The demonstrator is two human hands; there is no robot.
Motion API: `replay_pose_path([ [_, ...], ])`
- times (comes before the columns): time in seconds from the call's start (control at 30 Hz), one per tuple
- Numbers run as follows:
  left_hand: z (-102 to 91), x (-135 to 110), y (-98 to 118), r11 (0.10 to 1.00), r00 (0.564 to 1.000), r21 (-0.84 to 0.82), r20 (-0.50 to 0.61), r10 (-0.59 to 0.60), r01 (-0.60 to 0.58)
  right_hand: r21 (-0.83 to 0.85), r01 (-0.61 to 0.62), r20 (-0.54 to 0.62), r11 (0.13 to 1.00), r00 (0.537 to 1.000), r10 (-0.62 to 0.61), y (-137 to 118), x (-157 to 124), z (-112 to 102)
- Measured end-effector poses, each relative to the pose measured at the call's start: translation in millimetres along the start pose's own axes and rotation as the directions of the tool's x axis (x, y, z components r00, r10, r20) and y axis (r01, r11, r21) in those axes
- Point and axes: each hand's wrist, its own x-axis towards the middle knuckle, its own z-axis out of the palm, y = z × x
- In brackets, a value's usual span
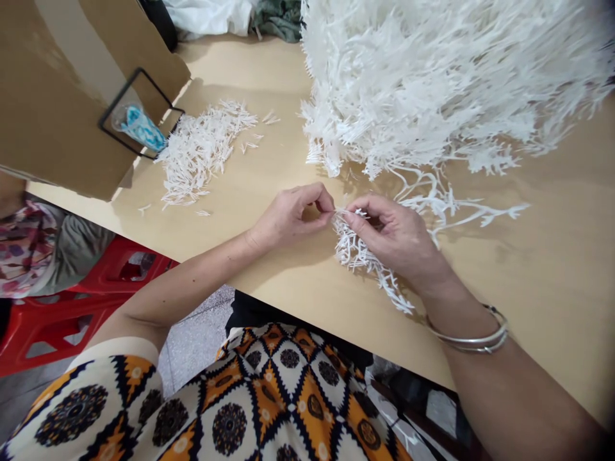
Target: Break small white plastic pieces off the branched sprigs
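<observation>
Over the middle of the table, my right hand (394, 234) is closed on a white branching plastic sprig (358, 246), whose forked twigs hang down below the fingers. My left hand (300, 214) meets it from the left, thumb and forefinger pinched together at a thin tip of the same sprig. Just behind the right hand lies a longer white branch (446, 202) with forked ends. A small heap of short white pieces (202, 150) lies to the left, with a few loose bits around it.
A big pile of white branching sprigs (432, 83) covers the back right of the table (542, 275). At left stand a cardboard box (72, 83), a black wire frame (118, 105) and a blue-and-white item in clear plastic (144, 128). Beside a red stool (72, 314), another person's clothing (29, 250) shows.
</observation>
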Motion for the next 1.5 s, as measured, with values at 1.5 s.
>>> replay_pose_path([
  [1.5,-1.8,2,5,0.893,0.975,0.427,0.213,0.056,-0.144,0.341,0.006,-0.036,0.940,0.999,0.007,11,2,10],
])
